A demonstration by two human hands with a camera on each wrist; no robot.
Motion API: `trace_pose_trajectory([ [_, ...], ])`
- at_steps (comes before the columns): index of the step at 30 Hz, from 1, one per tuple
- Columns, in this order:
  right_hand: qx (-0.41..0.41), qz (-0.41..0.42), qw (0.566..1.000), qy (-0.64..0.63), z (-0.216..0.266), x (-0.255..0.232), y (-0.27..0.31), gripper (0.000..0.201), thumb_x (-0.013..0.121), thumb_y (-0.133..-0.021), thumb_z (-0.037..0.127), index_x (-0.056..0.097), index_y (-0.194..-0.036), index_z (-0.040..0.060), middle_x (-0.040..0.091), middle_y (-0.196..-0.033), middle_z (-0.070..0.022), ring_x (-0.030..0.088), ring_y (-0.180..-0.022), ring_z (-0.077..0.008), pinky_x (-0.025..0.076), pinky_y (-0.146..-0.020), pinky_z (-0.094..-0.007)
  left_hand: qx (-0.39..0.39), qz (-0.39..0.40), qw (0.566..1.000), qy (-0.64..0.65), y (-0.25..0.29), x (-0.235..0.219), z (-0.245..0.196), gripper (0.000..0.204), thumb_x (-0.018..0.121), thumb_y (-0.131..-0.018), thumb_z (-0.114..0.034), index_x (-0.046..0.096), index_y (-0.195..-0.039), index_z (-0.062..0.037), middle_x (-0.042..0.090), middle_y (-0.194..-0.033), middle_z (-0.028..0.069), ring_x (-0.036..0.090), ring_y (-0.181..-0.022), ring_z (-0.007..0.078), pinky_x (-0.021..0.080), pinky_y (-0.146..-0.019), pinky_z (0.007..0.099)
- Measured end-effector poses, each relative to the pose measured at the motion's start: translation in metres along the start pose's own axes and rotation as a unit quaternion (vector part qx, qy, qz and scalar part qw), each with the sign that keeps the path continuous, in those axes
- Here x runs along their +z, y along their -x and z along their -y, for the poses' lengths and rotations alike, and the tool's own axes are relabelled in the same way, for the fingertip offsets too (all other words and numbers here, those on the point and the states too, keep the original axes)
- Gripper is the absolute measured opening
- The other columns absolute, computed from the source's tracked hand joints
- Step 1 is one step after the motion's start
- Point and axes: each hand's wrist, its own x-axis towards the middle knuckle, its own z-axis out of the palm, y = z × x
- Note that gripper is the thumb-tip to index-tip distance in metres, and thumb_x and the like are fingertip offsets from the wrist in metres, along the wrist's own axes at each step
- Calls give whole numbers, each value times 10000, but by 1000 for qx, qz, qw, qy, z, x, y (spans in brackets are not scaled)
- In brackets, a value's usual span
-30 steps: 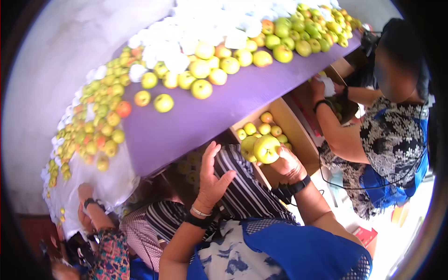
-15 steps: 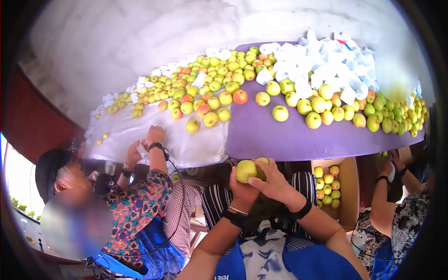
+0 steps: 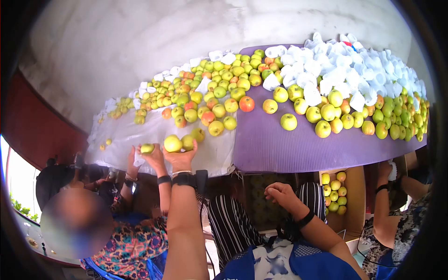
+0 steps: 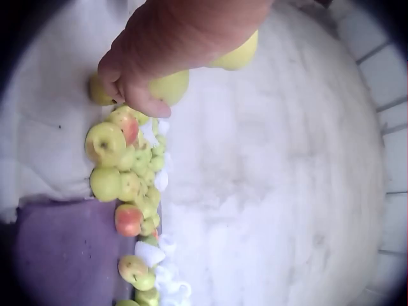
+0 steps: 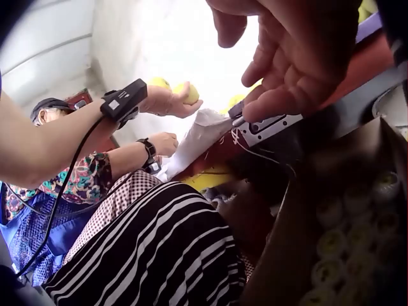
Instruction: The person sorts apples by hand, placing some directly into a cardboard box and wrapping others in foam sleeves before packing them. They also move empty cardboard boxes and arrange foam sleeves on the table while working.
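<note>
Out over the white-covered part of the table, my left hand (image 3: pixel 179 159) holds two yellow-green apples, one (image 3: pixel 172 143) at its left and another (image 3: pixel 187 142) against its fingers. In the left wrist view the hand (image 4: pixel 159 48) has its fingers curled round an apple (image 4: pixel 171 87), with the second apple (image 4: pixel 239 55) on its far side. My right hand (image 3: pixel 282 196) hangs above my lap holding nothing, its fingers loosely bent; the right wrist view shows the same empty hand (image 5: pixel 293 60) close up.
Loose apples (image 3: pixel 216 128) and white foam nets (image 3: pixel 340 70) cover the table's back. An open carton (image 3: pixel 352 186) of apples stands right of my knees; another box of apples (image 3: pixel 266 191) is under the table edge. At left, a neighbour's hand (image 3: pixel 154 158) holds an apple beside mine.
The two apples passed from my right hand to my left, which has moved forward and left over the white sheet. My right hand has let go and stays near my lap.
</note>
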Motion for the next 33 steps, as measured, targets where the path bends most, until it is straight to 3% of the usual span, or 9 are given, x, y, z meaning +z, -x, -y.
trace_pose_trajectory([
  [12,19,-20,999,36,-4,1,-3,272,584,-802,237,610,-878,-23,617,-743,-70,586,-680,-123,459,-632,-260,-4,-278,954,-113,-63,3,-21,454,464,-740,-526,532,-1072,-223,437,-1185,14,356,-1115,311,386,-804,534],
  [21,-5,-26,997,77,-8,3,-5,260,597,-788,243,624,-858,-5,616,-716,-89,580,-667,-153,460,-634,-285,-9,-79,968,-238,-96,-30,-40,616,472,-787,-530,322,-1281,-194,342,-1338,18,270,-1248,251,290,-965,425],
  [22,-4,-27,997,75,-10,3,-5,260,597,-788,243,624,-858,-5,616,-716,-89,580,-667,-153,460,-634,-285,23,-56,931,-361,-129,-47,-45,680,499,-764,-548,311,-1290,-161,350,-1333,41,276,-1246,270,299,-967,431],
  [23,-26,-25,996,84,-14,4,-7,256,597,-787,247,626,-855,2,617,-719,-97,585,-668,-167,462,-637,-291,81,-39,822,-563,-166,-65,-49,746,527,-741,-567,300,-1300,-128,358,-1328,64,283,-1245,290,307,-969,437],
  [24,-48,-29,994,92,-17,3,-6,253,597,-786,251,629,-852,9,619,-722,-105,589,-669,-180,464,-640,-297,169,-39,607,-775,-201,-86,-54,813,554,-718,-585,289,-1310,-94,366,-1323,87,289,-1244,309,316,-971,443],
  [26,-54,-25,987,151,0,3,-3,250,596,-785,262,631,-842,21,618,-732,-119,596,-675,-200,468,-635,-304,268,-24,428,-863,-213,-102,-63,827,571,-709,-581,299,-1296,-65,395,-1280,108,321,-1209,315,336,-953,447],
  [28,-83,-44,985,144,-9,6,-6,248,590,-786,265,632,-826,23,616,-738,-127,599,-676,-203,474,-627,-310,289,35,489,-822,-198,-105,-66,720,552,-738,-535,340,-1250,-75,438,-1204,105,373,-1141,289,359,-912,441],
  [31,-87,-11,996,35,0,-5,-1,263,578,-804,272,622,-871,22,623,-746,-104,604,-698,-181,473,-615,-286,129,22,833,-537,-189,-104,-73,563,522,-781,-467,403,-1180,-88,502,-1090,100,450,-1040,249,394,-850,433],
  [33,-35,1,997,-73,28,-30,30,268,572,-813,274,619,-891,23,629,-758,-90,606,-710,-168,471,-615,-273,68,-16,903,-424,-188,-103,-78,462,502,-810,-422,445,-1133,-97,545,-1014,96,502,-972,222,417,-809,427],
])
